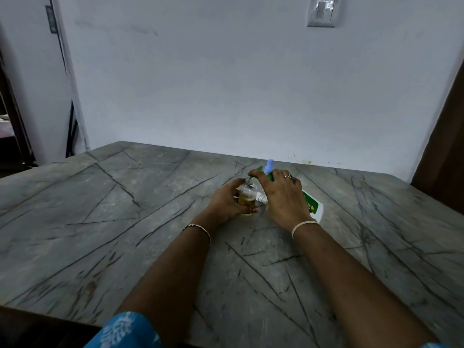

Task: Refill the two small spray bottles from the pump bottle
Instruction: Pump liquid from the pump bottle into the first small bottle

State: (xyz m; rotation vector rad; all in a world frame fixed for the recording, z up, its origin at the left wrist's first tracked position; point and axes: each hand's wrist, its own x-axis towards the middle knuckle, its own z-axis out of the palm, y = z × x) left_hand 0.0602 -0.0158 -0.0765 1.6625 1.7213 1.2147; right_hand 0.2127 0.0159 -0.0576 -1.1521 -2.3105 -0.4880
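Fingers of the left hand grasp the uncapped small spray bottle, upright on the desk; the right hand curls over the leaning pump bottle; its nozzle sits beside the bottle's side, below the mouth; pumping now would likely spill; a blue-topped second bottle just behind risks being knocked over.
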